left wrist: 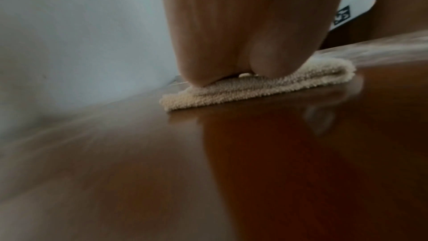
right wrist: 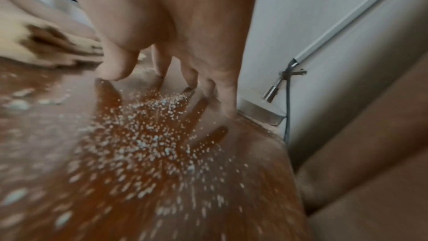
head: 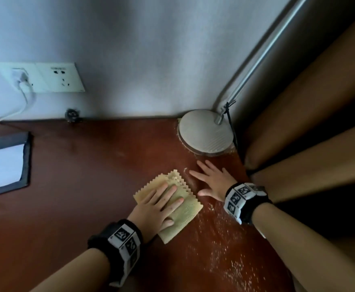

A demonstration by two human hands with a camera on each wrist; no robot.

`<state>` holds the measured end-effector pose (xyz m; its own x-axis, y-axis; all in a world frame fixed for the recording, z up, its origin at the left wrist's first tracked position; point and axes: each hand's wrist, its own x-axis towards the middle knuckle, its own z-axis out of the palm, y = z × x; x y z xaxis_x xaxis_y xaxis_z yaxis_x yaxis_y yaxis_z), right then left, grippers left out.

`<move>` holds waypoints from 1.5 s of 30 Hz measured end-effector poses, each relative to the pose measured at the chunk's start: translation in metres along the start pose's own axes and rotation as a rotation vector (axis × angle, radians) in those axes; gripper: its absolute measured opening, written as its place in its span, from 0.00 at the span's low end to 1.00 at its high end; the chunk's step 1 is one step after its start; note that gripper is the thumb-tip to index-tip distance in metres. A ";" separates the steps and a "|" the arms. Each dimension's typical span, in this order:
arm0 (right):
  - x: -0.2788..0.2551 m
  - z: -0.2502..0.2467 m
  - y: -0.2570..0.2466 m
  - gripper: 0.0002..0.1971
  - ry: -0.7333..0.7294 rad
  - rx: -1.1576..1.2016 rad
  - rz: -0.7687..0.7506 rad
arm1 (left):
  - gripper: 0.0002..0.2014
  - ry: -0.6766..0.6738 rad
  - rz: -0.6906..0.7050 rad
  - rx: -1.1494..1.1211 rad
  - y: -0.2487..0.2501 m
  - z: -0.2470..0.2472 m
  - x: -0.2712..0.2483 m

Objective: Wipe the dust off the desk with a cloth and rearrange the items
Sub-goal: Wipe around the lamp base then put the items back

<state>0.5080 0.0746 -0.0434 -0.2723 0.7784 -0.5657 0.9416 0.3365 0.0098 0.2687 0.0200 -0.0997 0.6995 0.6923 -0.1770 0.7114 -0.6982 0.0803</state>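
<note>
A folded beige cloth [head: 185, 209] with zigzag edges lies on the red-brown desk [head: 92, 161]. My left hand [head: 159, 205] presses flat on the cloth with straight fingers; the left wrist view shows the palm on the cloth [left wrist: 254, 87]. My right hand [head: 211, 180] rests flat on the desk just right of the cloth, fingers spread and holding nothing. White dust specks [head: 227, 245] cover the desk near the right edge and show under my right hand [right wrist: 176, 65] as white dust specks [right wrist: 148, 135].
A round white lamp base [head: 206, 131] with a slanting metal pole [head: 262, 53] stands in the back right corner. A dark folder with white paper [head: 4, 165] lies at the left. Wall sockets [head: 46, 76] hold a plugged charger. Brown curtains [head: 311, 123] hang beyond the right edge.
</note>
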 end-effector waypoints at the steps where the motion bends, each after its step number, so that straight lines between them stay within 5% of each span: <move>1: -0.009 0.000 -0.001 0.37 -0.014 0.034 0.027 | 0.32 -0.019 -0.007 -0.020 0.001 0.003 -0.014; 3: -0.032 0.005 -0.003 0.39 -0.051 0.113 0.062 | 0.32 -0.072 -0.082 -0.053 -0.006 0.003 -0.035; 6: -0.067 0.024 -0.012 0.42 -0.098 0.156 0.061 | 0.33 0.024 -0.235 -0.052 -0.012 -0.009 -0.044; 8: -0.084 0.039 -0.022 0.43 -0.119 0.169 0.076 | 0.32 -0.114 -0.278 -0.078 0.002 -0.012 -0.043; 15: -0.113 0.071 -0.037 0.49 -0.115 0.172 0.124 | 0.31 -0.096 0.134 0.010 0.119 0.000 -0.073; 18: -0.119 0.073 -0.032 0.48 -0.129 0.198 0.128 | 0.33 -0.165 0.142 -0.067 0.121 0.014 -0.109; 25: -0.127 0.080 -0.034 0.47 -0.108 0.155 0.106 | 0.37 -0.087 -0.319 -0.099 0.060 0.004 -0.108; 30: -0.138 0.084 -0.023 0.44 -0.119 0.138 0.061 | 0.29 -0.015 0.007 -0.018 0.170 0.042 -0.119; 34: -0.150 0.089 -0.013 0.44 -0.121 0.113 0.037 | 0.34 -0.018 0.225 0.005 0.239 0.049 -0.139; 38: -0.152 0.088 -0.007 0.41 -0.118 0.107 0.002 | 0.34 0.024 0.155 0.005 0.194 0.036 -0.130; 42: -0.150 0.088 -0.002 0.36 -0.087 0.149 0.001 | 0.31 -0.075 -0.098 0.030 0.116 0.022 -0.113; 45: -0.152 0.091 0.005 0.34 -0.064 0.157 0.029 | 0.33 -0.135 -0.268 0.032 0.103 0.017 -0.082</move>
<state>0.5723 -0.0902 -0.0324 -0.2360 0.7499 -0.6181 0.9696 0.2236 -0.0989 0.2834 -0.1123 -0.0936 0.4703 0.8238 -0.3164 0.8653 -0.5009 -0.0179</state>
